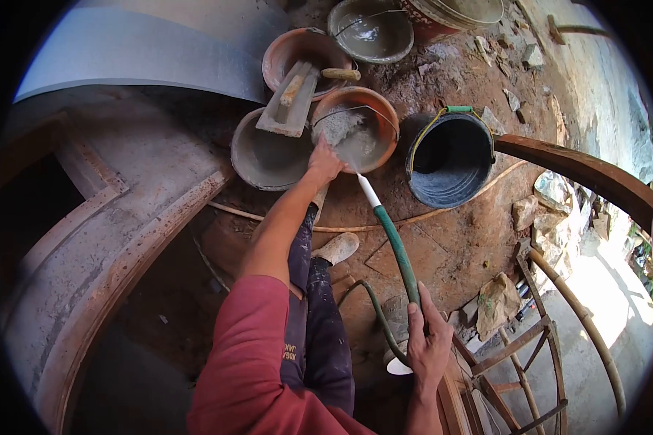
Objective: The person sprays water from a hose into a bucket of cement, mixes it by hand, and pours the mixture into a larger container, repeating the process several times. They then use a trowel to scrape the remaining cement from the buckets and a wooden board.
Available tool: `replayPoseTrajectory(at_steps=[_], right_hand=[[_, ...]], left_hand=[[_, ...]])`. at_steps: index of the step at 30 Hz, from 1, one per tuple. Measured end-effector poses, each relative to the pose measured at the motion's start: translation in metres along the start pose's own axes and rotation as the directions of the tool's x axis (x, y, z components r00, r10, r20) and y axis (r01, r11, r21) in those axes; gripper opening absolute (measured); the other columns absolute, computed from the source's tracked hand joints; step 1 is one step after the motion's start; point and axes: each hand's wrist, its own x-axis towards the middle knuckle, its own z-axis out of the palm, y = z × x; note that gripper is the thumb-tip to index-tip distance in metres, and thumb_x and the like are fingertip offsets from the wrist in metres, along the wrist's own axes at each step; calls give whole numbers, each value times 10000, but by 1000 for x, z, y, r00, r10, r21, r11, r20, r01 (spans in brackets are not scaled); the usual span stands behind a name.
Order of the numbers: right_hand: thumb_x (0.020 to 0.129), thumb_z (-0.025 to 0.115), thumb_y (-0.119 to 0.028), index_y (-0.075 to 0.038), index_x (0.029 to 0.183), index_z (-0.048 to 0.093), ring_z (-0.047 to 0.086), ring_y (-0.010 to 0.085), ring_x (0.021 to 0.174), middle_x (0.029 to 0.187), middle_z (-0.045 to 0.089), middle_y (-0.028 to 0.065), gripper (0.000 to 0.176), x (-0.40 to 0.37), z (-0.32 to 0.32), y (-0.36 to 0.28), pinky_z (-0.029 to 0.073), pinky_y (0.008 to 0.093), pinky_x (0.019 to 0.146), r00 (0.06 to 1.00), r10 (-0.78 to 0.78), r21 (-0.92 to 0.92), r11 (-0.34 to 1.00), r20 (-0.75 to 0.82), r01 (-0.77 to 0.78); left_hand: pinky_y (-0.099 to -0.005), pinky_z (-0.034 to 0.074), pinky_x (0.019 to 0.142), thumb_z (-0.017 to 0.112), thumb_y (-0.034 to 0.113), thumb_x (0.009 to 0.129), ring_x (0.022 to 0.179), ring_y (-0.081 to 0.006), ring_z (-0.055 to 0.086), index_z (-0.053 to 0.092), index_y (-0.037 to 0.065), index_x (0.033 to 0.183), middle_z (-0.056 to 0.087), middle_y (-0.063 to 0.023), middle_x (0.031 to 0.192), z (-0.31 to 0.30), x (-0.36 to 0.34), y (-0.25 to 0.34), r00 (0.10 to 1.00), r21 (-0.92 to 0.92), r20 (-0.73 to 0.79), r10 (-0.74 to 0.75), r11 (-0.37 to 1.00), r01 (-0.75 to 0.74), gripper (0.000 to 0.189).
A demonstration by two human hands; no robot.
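My left hand (326, 161) is at the near rim of an orange bucket (390, 119), closed on the edge, its fingertips partly hidden. Inside that bucket lie grey, wet cement mix (341, 129) and some water. A green hose (395, 243) with a white pipe end (368, 190) runs from my right hand (428, 339), which is wrapped round it. The pipe end points at the bucket, and a thin spray seems to leave it. A trowel (325, 74) with a wooden handle and a wooden float (289, 101) lie across the neighbouring buckets.
A black bucket (422, 187) with a green-gripped handle stands to the right. Left of the orange bucket is a grey basin (248, 163); another bucket of water (355, 52) is behind. A curved concrete ledge (145, 232) borders the left, and a wooden ladder-like frame (515, 355) the lower right.
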Motion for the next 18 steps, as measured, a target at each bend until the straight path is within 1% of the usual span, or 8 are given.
replayPoseTrajectory(at_steps=[1,2,4,8,13,14,15,18], right_hand=[[966,597,-159,-7,1306,616,604,181,650,755,661,212,373,6,4,2,490,331,664,995,-102,20,995,-12,102],[964,600,-169,-20,1304,620,570,178,598,691,630,201,372,10,6,1,478,325,630,980,-199,38,979,-26,200],[964,602,-179,-31,1295,628,519,179,538,638,572,199,364,20,6,-9,458,328,581,976,-215,40,976,-21,216],[957,607,-169,-39,1286,638,484,175,504,620,549,196,355,32,4,-23,445,335,554,979,-202,41,979,4,202],[954,608,-160,-43,1288,638,484,164,507,609,541,177,355,38,7,-14,439,331,548,978,-205,82,975,-27,206],[954,607,-158,-42,1291,637,483,156,511,605,538,168,357,39,6,-10,436,329,546,979,-204,84,975,-32,206],[955,606,-157,-42,1293,636,482,149,514,601,535,160,359,39,4,-6,433,327,544,979,-202,83,975,-35,204],[952,610,-148,-33,1296,632,485,136,519,608,542,154,363,43,-1,-6,428,314,540,976,-217,68,973,-31,219]], left_hand=[[-515,45,1229,335,440,1039,1464,-356,298,525,-29,1389,459,-245,1475,-2,-1,-9,1000,194,1,-2,981,2,615],[-515,45,1229,335,440,1039,1464,-356,298,525,-29,1389,459,-245,1475,4,-3,-19,1000,202,5,1,979,-2,615],[-517,7,1231,353,467,1028,1499,-348,208,426,-62,1445,371,-228,1542,-1,-14,-35,975,418,-223,-15,902,110,678],[-454,35,1241,379,489,1015,1498,-351,210,382,-127,1438,340,-249,1552,24,-25,-28,977,324,-215,16,944,56,747],[-450,127,1230,390,472,1018,1428,-389,341,444,-119,1392,450,-278,1458,13,3,-39,970,18,46,238,971,-239,701],[-454,177,1214,439,437,1004,1392,-391,388,483,-117,1345,492,-278,1410,26,18,-44,962,158,-234,138,982,-102,653],[-458,227,1199,488,402,990,1357,-394,435,521,-116,1299,535,-279,1363,29,21,-43,861,247,-504,66,967,70,604],[-466,304,1148,540,300,958,1253,-377,520,609,-59,1226,578,-266,1292,28,14,-20,895,132,-445,21,990,42,454]])
